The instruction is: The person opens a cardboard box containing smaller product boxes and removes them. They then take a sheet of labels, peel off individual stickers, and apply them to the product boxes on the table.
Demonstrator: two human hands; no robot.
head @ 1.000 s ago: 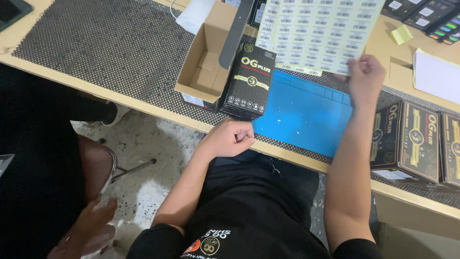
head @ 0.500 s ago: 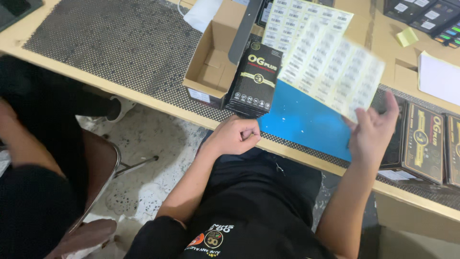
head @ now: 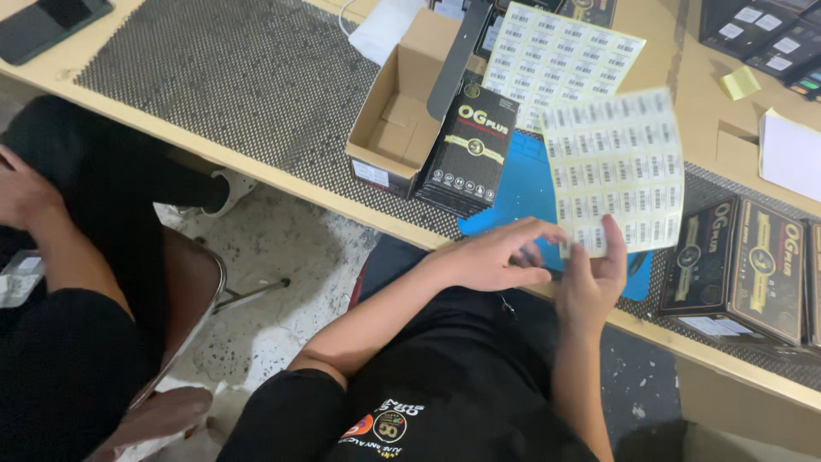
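Two hands, right hand [head: 594, 278] holding label sheet [head: 617, 167] upright — slightly tilted

white label sheet [head: 617, 167] held up; black carton [head: 472, 147] beside open cardboard box [head: 400, 120]

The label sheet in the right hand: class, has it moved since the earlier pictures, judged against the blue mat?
Yes. The label sheet, held by the right hand, has lifted off the table and come toward the person, over the blue mat.
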